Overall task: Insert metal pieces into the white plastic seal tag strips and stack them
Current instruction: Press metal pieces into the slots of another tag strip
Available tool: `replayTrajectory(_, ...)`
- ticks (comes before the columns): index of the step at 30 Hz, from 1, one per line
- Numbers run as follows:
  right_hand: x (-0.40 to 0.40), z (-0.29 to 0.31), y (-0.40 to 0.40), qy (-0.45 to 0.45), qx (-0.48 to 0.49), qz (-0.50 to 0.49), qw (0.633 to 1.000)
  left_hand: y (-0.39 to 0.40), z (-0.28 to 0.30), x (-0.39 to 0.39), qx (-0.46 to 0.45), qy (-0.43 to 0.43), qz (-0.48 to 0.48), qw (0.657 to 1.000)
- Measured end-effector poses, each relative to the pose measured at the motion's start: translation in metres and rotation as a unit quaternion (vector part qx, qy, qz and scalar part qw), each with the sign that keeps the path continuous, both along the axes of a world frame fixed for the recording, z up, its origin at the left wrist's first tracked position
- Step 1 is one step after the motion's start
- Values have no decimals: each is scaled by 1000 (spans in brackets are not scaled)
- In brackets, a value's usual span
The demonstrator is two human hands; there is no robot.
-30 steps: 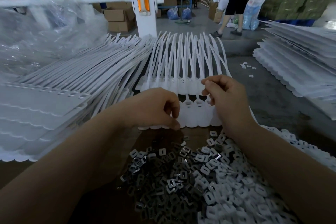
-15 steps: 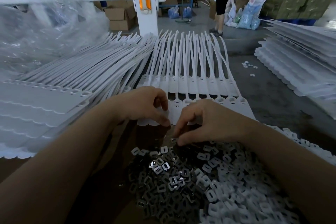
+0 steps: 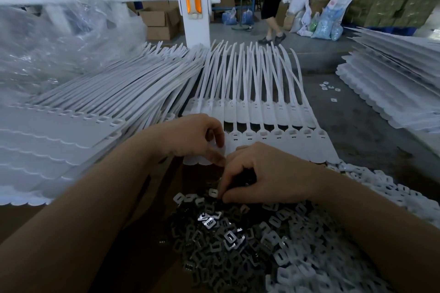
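Observation:
A white strip of joined seal tags (image 3: 281, 145) lies flat in front of me, its thin tails fanning away. My left hand (image 3: 192, 138) pinches the strip's near left corner between thumb and curled fingers. My right hand (image 3: 262, 173) is down at the far edge of a heap of small metal pieces (image 3: 221, 233), fingertips curled together on a piece; the piece itself is mostly hidden. White plastic caps (image 3: 309, 266) lie mixed into the heap's right side.
A tall stack of tag strips (image 3: 59, 140) fills the left, with crumpled clear plastic (image 3: 59, 38) behind it. More stacked strips (image 3: 392, 93) lie at the right. A white post (image 3: 194, 2) stands ahead. A person (image 3: 273, 0) walks in the background.
My right hand dropped from the strip's slots to the metal heap and has closed its fingertips there. My left hand keeps its hold on the strip. The background person walked left.

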State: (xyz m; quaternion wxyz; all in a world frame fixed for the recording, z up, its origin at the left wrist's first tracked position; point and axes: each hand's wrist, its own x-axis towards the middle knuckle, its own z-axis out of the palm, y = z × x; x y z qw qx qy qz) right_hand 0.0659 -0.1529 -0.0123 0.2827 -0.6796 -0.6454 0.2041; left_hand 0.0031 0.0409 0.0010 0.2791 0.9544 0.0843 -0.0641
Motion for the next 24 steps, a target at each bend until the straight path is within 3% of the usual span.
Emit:
replayTrajectory(10,0,4,-5,66,-24,-46,996,-1,2,-2,16,-1,-9,1000)
replayTrajectory(14,1,6,-6,75,18,-91,993,-1,2,-2,0,-5,-9,1000)
replayTrajectory(17,7,6,-7,97,78,-150,981,-1,8,-3,-84,-14,-23,996)
replayTrajectory(20,14,8,-10,130,89,-169,973,-4,18,-6,-191,41,-85,977)
replayTrajectory(24,12,9,-11,100,58,-137,984,-6,21,-9,-229,99,-120,961)
